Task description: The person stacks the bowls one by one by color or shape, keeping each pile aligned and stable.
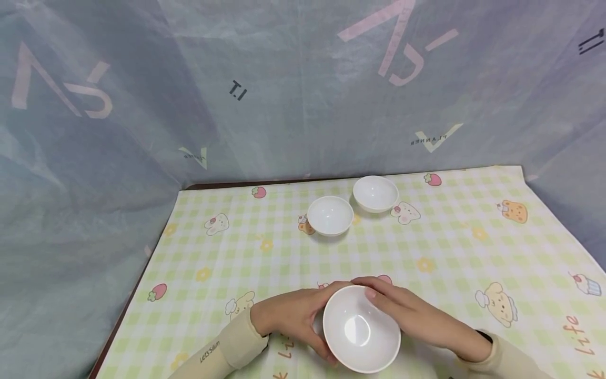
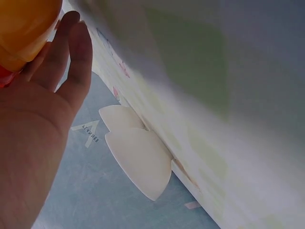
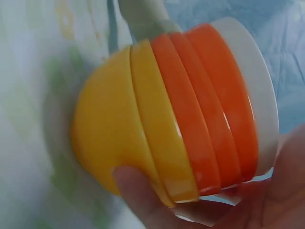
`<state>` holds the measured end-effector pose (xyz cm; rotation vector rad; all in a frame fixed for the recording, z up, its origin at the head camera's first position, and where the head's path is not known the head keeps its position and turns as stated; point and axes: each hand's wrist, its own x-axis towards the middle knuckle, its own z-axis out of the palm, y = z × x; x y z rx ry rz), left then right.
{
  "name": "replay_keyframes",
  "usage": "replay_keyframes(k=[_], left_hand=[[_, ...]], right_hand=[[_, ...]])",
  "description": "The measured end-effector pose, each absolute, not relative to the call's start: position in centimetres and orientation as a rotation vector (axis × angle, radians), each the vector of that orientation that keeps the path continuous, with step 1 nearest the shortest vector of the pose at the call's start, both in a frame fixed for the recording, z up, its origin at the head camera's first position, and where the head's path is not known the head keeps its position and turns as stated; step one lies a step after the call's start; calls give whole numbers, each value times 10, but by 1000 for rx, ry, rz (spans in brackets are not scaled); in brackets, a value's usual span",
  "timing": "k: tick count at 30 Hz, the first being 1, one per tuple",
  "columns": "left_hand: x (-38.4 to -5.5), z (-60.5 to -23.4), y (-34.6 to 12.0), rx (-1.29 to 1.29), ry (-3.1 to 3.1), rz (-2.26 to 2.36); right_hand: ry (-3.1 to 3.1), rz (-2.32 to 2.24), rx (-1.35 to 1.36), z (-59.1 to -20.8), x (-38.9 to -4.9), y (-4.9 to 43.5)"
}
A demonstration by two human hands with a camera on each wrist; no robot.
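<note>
Both hands hold a stack of nested bowls at the near side of the table. In the head view only the white bowl (image 1: pixel 361 345) on top shows, its mouth facing up. Below it, in the right wrist view, come orange bowls (image 3: pixel 190 109) and then yellow bowls (image 3: pixel 107 124) at the bottom, close over the cloth. My left hand (image 1: pixel 295 314) grips the stack's left side, thumb toward the near side. From the right, my right hand (image 1: pixel 414 316) grips it, with a fingertip against the lower yellow bowl. An orange-yellow bowl (image 2: pixel 28 28) shows by the left fingers.
Farther back on the table stand two separate white bowls, a nearer one (image 1: pixel 330 216) and one behind it to the right (image 1: pixel 375 193). A green checked cloth (image 1: pixel 265 268) with cartoon prints covers the table. Grey-blue fabric (image 1: pixel 293 105) hangs behind and along the sides.
</note>
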<state>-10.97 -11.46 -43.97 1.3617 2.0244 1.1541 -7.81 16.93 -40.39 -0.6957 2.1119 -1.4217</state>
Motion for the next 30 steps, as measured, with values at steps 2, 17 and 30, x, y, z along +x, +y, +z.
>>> replay_keyframes(k=[2,17,30], left_hand=[[-109,-440,-114,1368,2051,1135],[-119,-421,-128,1398,2283,1076],[-189,-419,-137,440,2261,2004]], right_hand=[[2001,-1452,-583,-408,-76,171],[1695,-1601,-453,-427,-74,178],[1801,-1559,-499,-426,-73,178]])
